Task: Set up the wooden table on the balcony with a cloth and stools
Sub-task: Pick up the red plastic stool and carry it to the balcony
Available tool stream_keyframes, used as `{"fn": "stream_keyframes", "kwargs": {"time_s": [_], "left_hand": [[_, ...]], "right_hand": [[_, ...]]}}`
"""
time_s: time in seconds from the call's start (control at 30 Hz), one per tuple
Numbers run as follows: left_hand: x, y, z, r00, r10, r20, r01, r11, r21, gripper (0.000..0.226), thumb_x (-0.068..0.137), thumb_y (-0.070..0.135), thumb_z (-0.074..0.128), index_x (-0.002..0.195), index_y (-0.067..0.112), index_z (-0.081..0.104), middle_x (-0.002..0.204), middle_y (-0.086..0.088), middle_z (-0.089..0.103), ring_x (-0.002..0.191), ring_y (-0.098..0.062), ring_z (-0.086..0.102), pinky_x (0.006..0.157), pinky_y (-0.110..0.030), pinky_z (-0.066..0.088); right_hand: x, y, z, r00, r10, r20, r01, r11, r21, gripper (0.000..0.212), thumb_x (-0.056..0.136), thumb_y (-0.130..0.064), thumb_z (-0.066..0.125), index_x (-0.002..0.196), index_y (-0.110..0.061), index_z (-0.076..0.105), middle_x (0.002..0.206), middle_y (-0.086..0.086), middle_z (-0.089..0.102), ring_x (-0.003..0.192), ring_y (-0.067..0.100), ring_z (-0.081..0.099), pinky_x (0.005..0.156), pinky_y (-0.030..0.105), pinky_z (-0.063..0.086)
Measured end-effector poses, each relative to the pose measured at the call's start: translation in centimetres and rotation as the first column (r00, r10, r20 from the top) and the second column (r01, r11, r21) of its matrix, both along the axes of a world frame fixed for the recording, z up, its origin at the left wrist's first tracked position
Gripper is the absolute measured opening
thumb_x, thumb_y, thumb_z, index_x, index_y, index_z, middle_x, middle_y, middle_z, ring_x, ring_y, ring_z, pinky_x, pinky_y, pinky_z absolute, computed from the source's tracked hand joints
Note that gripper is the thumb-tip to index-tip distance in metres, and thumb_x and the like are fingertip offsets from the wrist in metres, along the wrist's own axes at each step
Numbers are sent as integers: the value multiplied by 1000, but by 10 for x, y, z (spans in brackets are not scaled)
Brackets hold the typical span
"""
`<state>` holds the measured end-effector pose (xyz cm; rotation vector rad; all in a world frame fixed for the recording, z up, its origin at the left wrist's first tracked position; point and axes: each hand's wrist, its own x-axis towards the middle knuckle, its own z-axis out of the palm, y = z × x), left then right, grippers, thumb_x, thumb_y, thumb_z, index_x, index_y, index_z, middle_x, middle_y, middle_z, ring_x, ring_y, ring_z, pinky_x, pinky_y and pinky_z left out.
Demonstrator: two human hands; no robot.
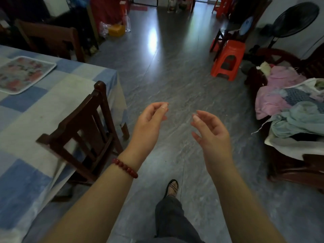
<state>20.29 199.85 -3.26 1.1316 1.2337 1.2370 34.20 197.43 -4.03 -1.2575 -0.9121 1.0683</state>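
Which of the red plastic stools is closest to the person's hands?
The red stool on the floor ahead to the right, near the heap of clothes. The other red stool stands far back at the room's end.

I see a red plastic stool (228,58) standing upright on the grey floor (175,76), ahead of me and to the right. A second red stool (213,44) stands just behind it, mostly hidden. A further red stool (221,7) stands at the far end of the room. On my left, a blue-and-white checked cloth (35,109) lies spread over the desk (125,130), its edge hanging down over one brown leg.
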Motion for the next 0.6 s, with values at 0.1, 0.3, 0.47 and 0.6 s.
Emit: {"fn": "stream_keyframes", "kwargs": {"time_s": [0.1,0.3,0.47,0.6], "left_hand": [[16,69,1,1000,-26,-11,26,999,30,15,96,28,45,96,30,60,106,7,63,91,-7,59,75,-19,40],[61,211,23,999,-52,13,52,998,24,17,97,29,44,93,32,60,103,9,63,93,-8,60,80,-26,42],[83,304,30,997,-71,15,70,997,44,15,96,27,45,94,31,59,103,9,63,91,-7,59,76,-21,42],[79,372,26,999,-43,12,43,998,54,15,96,24,45,95,29,60,103,7,62,91,-7,59,72,-13,43]], "right_hand": [[12,63,2,999,-9,-41,9,1000,-1,16,86,-19,66,102,-21,66,100,-9,69,96,5,66,87,25,53],[52,208,19,998,2,-58,-1,1000,25,14,86,-11,65,97,-19,64,94,-7,68,82,-2,64,77,19,49],[69,305,17,999,15,-29,-13,999,48,18,85,-7,65,103,-9,63,91,-6,66,75,-7,60,74,14,48],[70,373,10,999,38,-37,-37,999,27,15,85,-7,65,100,-11,64,89,-7,66,74,-7,60,72,13,48]]}}
